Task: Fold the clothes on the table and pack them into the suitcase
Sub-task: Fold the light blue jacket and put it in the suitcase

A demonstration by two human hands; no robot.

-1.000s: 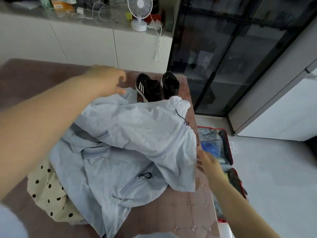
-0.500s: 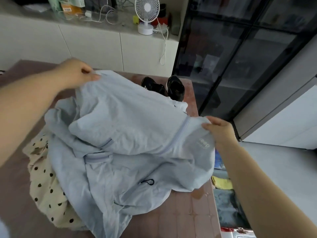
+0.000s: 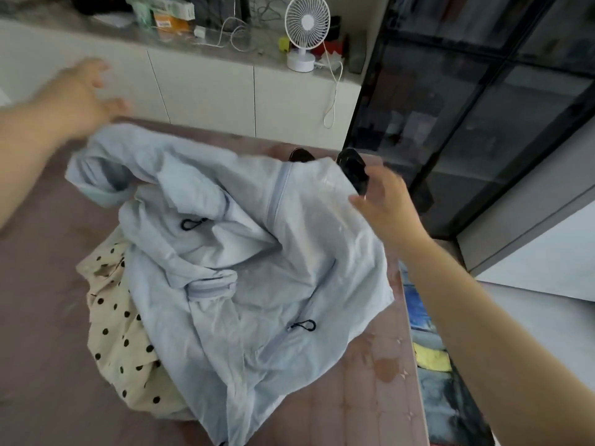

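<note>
Lying crumpled on table over polka-dot garment, pale blue jacket, far edge running left to right between two empty hands: left hand blurred, fingers spread above far-left corner; right hand splayed, nearer, beside far-right corner.

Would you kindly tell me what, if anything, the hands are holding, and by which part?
Nothing is gripped: the left hand and right hand are open beside the light-blue jacket.

Single wide-angle view from head height, facing forward and down onto the counter, close above the pale blue jacket; takes in the fan on the far sideboard and floor at right.
</note>
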